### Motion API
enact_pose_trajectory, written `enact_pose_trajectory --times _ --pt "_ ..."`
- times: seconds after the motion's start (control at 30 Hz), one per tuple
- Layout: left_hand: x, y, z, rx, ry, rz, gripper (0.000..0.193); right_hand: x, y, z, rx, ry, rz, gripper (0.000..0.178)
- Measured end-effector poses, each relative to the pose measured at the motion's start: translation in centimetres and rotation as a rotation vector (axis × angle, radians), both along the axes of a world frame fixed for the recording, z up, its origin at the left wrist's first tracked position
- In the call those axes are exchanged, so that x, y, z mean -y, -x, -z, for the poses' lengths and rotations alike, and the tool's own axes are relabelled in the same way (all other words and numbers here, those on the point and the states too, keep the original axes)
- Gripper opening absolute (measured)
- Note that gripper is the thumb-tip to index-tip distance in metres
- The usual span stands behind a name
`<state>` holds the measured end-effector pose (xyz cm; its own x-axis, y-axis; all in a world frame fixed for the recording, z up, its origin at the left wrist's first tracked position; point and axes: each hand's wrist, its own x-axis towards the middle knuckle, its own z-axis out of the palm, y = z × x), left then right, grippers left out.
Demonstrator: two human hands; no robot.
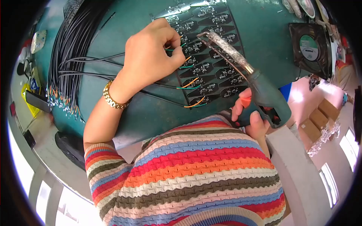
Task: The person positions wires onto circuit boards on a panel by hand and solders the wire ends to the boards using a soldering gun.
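Observation:
My left hand (152, 51) is closed in a pinch over the left side of a panel of black circuit boards (203, 68). A thin green wire end shows at its fingertips, from a black cable mostly hidden under the hand. Several other black cables (166, 98) lie with bared orange and green wires on board edges lower down the panel. In my right hand (257, 122) is a dark soldering gun (269, 98) with a red trigger. Its metal tip points up and left, over the panel near the left fingertips. Whether the tip touches anything, I cannot tell.
A thick bundle of black cables (69, 49) with stripped coloured ends lies at the left of the green table (151, 120). A black fan (311, 49) stands at the far right. Cardboard boxes (316, 118) sit beyond the table on the right, and a black chair (69, 148) at left.

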<state>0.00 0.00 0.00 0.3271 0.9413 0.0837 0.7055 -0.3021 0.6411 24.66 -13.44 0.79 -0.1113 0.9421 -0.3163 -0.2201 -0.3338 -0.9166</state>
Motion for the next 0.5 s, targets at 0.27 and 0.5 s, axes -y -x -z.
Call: enact_pose_trajectory --times 0.27,0.5 --pt "-0.2 0.2 0.2 0.072 -0.083 0.057 0.010 -1.7 -0.5 -0.4 -0.055 -0.121 0.077 0.061" --pt "-5.3 1.7 -0.9 -0.117 -0.372 -0.079 0.005 -3.3 0.1 -0.5 -0.109 -0.159 0.067 0.055"
